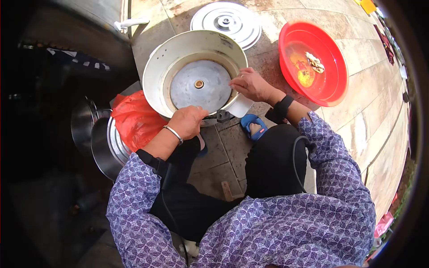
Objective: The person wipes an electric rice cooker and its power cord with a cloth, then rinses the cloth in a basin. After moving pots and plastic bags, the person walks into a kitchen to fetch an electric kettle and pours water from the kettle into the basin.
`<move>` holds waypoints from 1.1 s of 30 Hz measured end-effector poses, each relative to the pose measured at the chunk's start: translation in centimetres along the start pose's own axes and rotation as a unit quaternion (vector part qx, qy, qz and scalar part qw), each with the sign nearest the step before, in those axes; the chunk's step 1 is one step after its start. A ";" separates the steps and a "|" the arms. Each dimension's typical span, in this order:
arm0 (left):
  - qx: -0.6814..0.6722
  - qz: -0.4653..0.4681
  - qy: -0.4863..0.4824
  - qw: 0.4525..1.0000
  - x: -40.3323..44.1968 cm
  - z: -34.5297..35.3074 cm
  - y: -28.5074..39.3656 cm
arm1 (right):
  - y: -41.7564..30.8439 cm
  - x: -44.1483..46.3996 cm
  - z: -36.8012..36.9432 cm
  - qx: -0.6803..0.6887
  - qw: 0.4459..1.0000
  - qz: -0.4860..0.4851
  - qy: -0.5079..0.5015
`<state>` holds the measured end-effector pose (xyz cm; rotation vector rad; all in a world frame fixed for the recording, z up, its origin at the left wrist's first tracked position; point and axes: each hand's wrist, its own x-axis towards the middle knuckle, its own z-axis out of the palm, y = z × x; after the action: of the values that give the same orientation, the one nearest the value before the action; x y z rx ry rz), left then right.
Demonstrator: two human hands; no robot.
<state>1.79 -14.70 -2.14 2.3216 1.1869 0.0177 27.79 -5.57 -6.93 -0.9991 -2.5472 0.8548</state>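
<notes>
Cream-white round cooker body [156, 78]: best steadied by one hand on the rim while the other works, I judge, so that it neither rocks nor skids on the paved floor [371, 107]
Small black plug-like piece [223, 116]: sits by the near rim, between the hands; worth keeping free of pinching and water if the body is turned
Round grey metal plate [192, 94]: lies in the cooker's bottom; light, even pressure would suit it, going gently around the brass-coloured centre piece [199, 84]
Left hand [187, 121]: touching the near rim; how firmly it grips I cannot tell
Right hand [250, 85]: at the right rim, fingers bent inward; whether they pinch anything I cannot tell
Hands and cooker: hands apart, most of the opening beyond the left and leftward of the right
</notes>
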 end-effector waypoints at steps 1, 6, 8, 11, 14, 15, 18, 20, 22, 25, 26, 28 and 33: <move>-0.016 0.015 0.007 1.000 0.3 -0.5 0.1 | -0.1 -0.3 0.2 0.008 1.000 -0.006 0.015; -0.030 0.027 0.001 0.999 2.2 -4.0 1.1 | -0.7 -0.5 -1.6 0.061 0.995 -0.020 0.070; -0.033 -0.003 -0.007 0.999 3.2 -6.0 1.7 | -1.4 -0.9 -3.3 0.068 0.997 -0.017 0.044; -0.039 0.004 -0.020 0.999 5.3 -8.5 2.1 | -2.8 -1.3 -4.5 0.096 0.995 -0.009 0.035; -0.035 0.054 -0.036 0.997 8.0 -9.4 2.2 | -3.3 -0.8 -4.1 0.119 0.992 0.007 0.041; -0.036 0.056 -0.045 0.997 8.9 -9.8 2.6 | -3.5 -0.7 -4.0 0.112 0.991 -0.001 0.077; -0.017 0.072 -0.022 0.997 10.3 -10.7 3.2 | -2.9 -0.5 -4.3 0.117 0.985 0.025 0.121; -0.026 0.019 0.085 0.996 10.8 -11.7 3.3 | -3.0 -0.6 -5.8 0.194 0.970 0.100 0.104; -0.153 -0.089 0.290 0.941 10.3 -11.7 0.2 | -2.0 -1.0 -6.1 0.203 0.968 0.107 0.104; -0.379 -0.326 0.465 0.730 5.2 -11.6 -3.5 | -1.2 -1.6 -6.2 0.245 0.952 0.133 0.127; -0.435 -0.373 0.469 0.672 2.6 -10.1 -5.0 | -0.8 -1.7 -6.3 0.264 0.944 0.144 0.137; -0.531 -0.447 0.485 0.531 -0.5 -4.7 -6.3 | -0.2 -1.8 -6.4 0.301 0.928 0.163 0.149; -0.667 -0.532 0.349 0.388 -0.5 10.5 -4.8 | 1.6 -1.9 -6.0 0.373 0.884 0.197 0.200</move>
<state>0.43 -17.47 -13.22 -0.1890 1.7108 1.0874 32.70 -3.42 -3.26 -1.2510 -1.4714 1.4055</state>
